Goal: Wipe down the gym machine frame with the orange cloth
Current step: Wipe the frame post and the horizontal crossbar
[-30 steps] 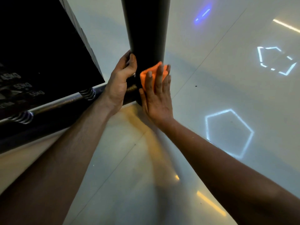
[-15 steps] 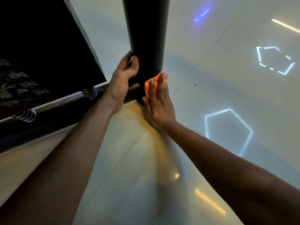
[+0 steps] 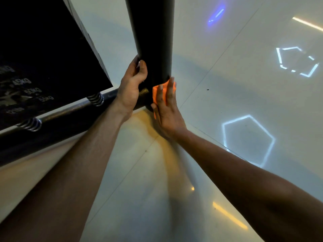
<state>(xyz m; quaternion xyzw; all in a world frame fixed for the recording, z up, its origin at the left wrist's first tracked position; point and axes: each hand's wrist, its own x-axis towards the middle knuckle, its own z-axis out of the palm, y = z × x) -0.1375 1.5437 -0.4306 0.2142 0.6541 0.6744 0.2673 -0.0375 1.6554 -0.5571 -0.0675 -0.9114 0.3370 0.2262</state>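
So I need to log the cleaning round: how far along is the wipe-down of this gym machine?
In hand: the right hand presses the orange cloth flat against the foot of the black upright post, while the left hand grips the post. Nothing shows which parts are already wiped. Apparently left: the horizontal bar.

**Around the machine**

A glossy pale floor [image 3: 227, 102] fills the view, with thin tile seams crossing it. It reflects two white hexagon lights [image 3: 248, 140], a blue glow [image 3: 215, 14] and yellow strips [image 3: 229, 215]. At left, the dark weight stack [image 3: 43, 58] shows labels 45kg, 50kg, 55kg, above two coil springs [image 3: 95, 99].
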